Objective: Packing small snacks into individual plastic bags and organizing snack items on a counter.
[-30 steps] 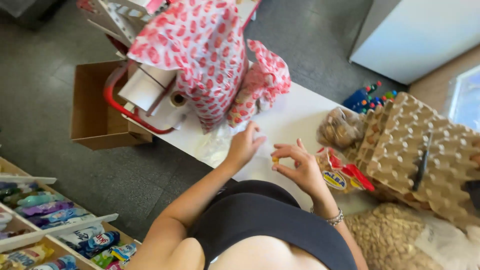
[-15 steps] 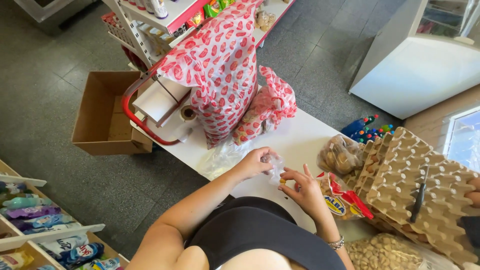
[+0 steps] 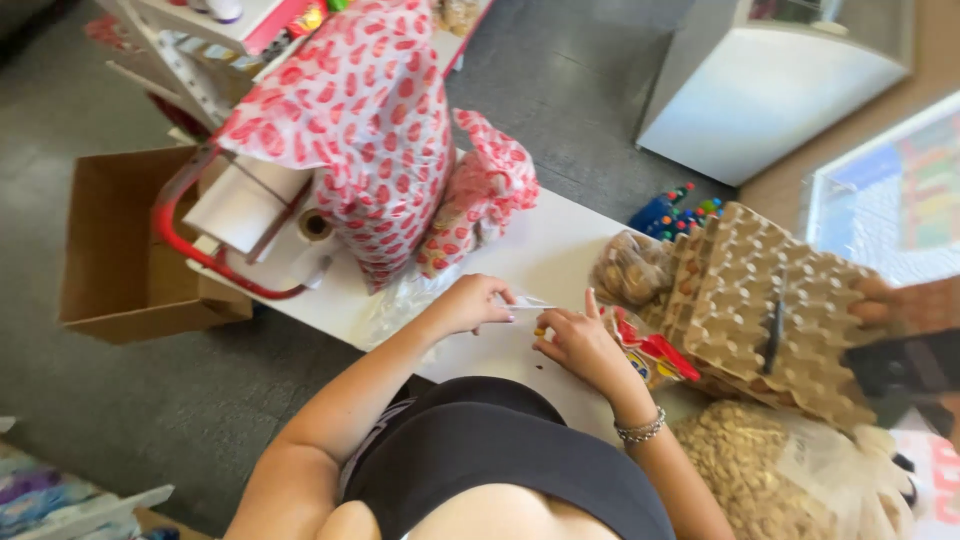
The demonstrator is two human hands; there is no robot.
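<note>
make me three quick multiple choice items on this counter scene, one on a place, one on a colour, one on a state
1. Where is the open cardboard box?
A. on the floor left of the white counter
B. on top of the egg trays
C. in the person's lap

2. What colour is the pattern on the big white bag?
A. blue
B. red
C. green

3. How are the person's hands occupied?
A. both rest flat on the floor
B. left hand and right hand pinch a small clear wrapper between them
C. both lift the egg trays

Answers: 1 A, the box sits on the grey floor beside the counter's left end. 2 B, red shapes cover the bag. 3 B, the fingertips of both hands meet at the small wrapper above the counter; the stacked egg trays lie untouched by them.
</note>
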